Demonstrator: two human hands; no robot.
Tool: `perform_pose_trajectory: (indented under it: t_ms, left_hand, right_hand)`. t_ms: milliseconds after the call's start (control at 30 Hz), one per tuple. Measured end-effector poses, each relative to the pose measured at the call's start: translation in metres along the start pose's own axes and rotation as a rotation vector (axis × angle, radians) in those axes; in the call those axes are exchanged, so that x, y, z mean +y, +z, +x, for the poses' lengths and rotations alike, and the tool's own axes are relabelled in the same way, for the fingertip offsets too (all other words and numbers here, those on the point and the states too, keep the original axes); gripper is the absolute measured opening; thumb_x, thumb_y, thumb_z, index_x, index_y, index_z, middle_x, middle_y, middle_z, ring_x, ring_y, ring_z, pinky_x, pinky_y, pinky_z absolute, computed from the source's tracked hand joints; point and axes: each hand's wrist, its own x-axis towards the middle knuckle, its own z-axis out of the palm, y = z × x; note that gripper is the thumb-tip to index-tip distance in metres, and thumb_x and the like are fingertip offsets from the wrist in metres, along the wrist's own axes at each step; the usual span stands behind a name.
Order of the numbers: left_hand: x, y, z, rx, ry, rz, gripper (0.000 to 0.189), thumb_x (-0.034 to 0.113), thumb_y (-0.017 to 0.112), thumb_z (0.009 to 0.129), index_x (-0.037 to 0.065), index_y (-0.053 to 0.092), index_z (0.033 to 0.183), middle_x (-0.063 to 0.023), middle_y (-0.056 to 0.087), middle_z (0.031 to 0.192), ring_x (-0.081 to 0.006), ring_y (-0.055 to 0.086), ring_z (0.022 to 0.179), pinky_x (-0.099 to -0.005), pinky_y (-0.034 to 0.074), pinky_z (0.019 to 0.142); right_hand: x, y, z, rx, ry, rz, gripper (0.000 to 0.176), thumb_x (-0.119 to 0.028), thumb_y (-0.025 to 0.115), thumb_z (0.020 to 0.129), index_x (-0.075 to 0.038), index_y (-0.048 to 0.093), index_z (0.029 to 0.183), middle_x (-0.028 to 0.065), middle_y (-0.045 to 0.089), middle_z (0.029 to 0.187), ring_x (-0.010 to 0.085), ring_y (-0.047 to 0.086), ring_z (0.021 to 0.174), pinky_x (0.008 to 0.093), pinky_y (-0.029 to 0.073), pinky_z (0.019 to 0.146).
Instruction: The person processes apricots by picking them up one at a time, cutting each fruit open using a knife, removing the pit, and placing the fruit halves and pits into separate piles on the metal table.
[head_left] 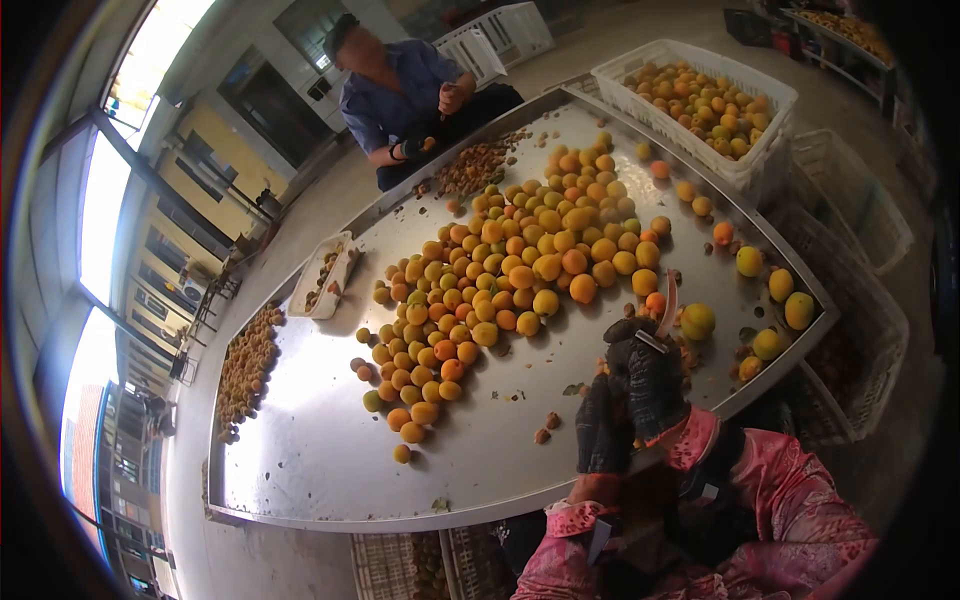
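Note:
My right hand (648, 380), in a dark glove, is closed on a small hand tool; its thin, pale pinkish curved strip (668, 303) sticks up above the fist, and a short metal bar (651, 342) crosses the knuckles. Pressed up against it is my left hand (603, 430), also dark-gloved, with its fingers closed together. What lies between the two hands is hidden. Close by on the steel table (480, 430), a large yellow-green apricot (698, 321) sits right of my right hand. Small brown apricot pieces (546, 430) lie left of my left hand.
A broad heap of apricots (520, 255) covers the table's middle. Brown pits (250, 365) are piled at the left end, near a white tray (322, 278). A full white crate (745, 170) stands at the far right. A person (400, 100) works across the table.

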Motion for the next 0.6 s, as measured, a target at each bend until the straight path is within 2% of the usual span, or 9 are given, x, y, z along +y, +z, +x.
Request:
perform_pose_trajectory:
  t_ms: [67,100,167,200,267,400,500,567,600]
  left_hand:
    - [-0.015,0.015,-0.004,-0.024,-0.385,-0.816,0.037,0.018,0.057,0.084,0.001,0.046,0.116,-0.013,0.056,0.105,-0.0203,0.055,0.093,-0.0341,0.044,0.079]
    - [-0.002,0.008,0.0,-0.024,-0.384,-0.815,0.037,0.018,0.057,0.084,0.001,0.046,0.116,-0.013,0.056,0.105,-0.0203,0.055,0.093,-0.0341,0.044,0.079]
    - [0.027,-0.01,0.009,-0.159,-0.845,-1.517,0.042,0.04,0.044,0.09,0.008,0.048,0.117,-0.0067,0.054,0.11,-0.0185,0.054,0.097,-0.0316,0.043,0.084]
    - [0.028,-0.014,0.009,-0.16,-0.845,-1.517,0.042,0.04,0.044,0.09,0.008,0.048,0.117,-0.0067,0.054,0.11,-0.0185,0.054,0.097,-0.0316,0.043,0.084]
    - [0.03,-0.021,0.009,-0.272,-0.922,-1.698,0.039,0.037,0.045,0.091,0.007,0.048,0.114,-0.0056,0.054,0.106,-0.0158,0.053,0.093,-0.0276,0.043,0.084]
    - [0.038,-0.019,0.004,-0.207,-0.896,-1.698,0.035,0.032,0.047,0.091,0.005,0.049,0.112,-0.0061,0.054,0.104,-0.0155,0.053,0.091,-0.025,0.042,0.085]
    - [0.034,-0.013,0.001,-0.2,-0.871,-1.736,0.03,0.026,0.051,0.09,0.004,0.049,0.11,-0.0073,0.054,0.102,-0.0163,0.053,0.092,-0.0251,0.042,0.084]
    - [0.018,-0.004,-0.002,-0.184,0.02,-0.27,0.029,0.015,0.056,0.086,0.002,0.048,0.111,-0.0083,0.056,0.1,-0.0178,0.055,0.091,-0.0283,0.043,0.085]
    - [0.016,-0.004,-0.002,-0.187,0.019,-0.273,0.029,0.015,0.056,0.086,0.002,0.048,0.111,-0.0083,0.056,0.1,-0.0178,0.055,0.091,-0.0283,0.043,0.085]
  right_hand:
    - [0.003,-0.005,0.006,0.027,-0.046,-0.131,0.012,-0.007,0.053,0.076,-0.003,0.057,0.086,-0.0021,0.048,0.064,0.006,0.043,0.053,0.019,0.035,0.047]
    - [0.0,-0.009,0.009,0.027,-0.046,-0.13,0.012,-0.007,0.053,0.076,-0.003,0.057,0.086,-0.0021,0.048,0.064,0.006,0.043,0.053,0.019,0.035,0.047]
    - [-0.011,-0.021,0.019,-0.156,0.061,-0.085,0.012,-0.007,0.051,0.077,-0.004,0.055,0.088,-0.0011,0.047,0.061,0.0077,0.044,0.05,0.0205,0.037,0.045]
    - [-0.014,-0.023,0.022,-0.155,0.061,-0.086,0.012,-0.007,0.051,0.077,-0.004,0.055,0.088,-0.0011,0.047,0.061,0.0077,0.044,0.05,0.0205,0.037,0.045]
    - [-0.017,-0.027,0.027,-0.101,0.231,0.17,0.013,-0.006,0.049,0.077,-0.005,0.052,0.09,0.0008,0.045,0.058,0.0107,0.043,0.044,0.0228,0.038,0.041]
    - [-0.019,-0.031,0.034,-0.154,0.264,0.235,0.014,-0.007,0.051,0.076,-0.005,0.052,0.09,0.0007,0.043,0.058,0.0102,0.04,0.042,0.0234,0.035,0.038]
    - [-0.025,-0.032,0.038,-0.179,0.367,0.276,0.011,-0.007,0.049,0.078,-0.005,0.051,0.089,0.0012,0.042,0.057,0.0113,0.039,0.041,0.0245,0.034,0.037]
    - [-0.022,-0.036,0.044,-0.239,0.428,0.313,0.011,-0.007,0.048,0.079,-0.005,0.05,0.09,0.0014,0.042,0.058,0.0115,0.038,0.041,0.0249,0.035,0.037]
    - [-0.022,-0.036,0.046,-0.234,0.428,0.313,0.011,-0.007,0.048,0.079,-0.005,0.05,0.09,0.0014,0.042,0.058,0.0115,0.038,0.041,0.0249,0.035,0.037]
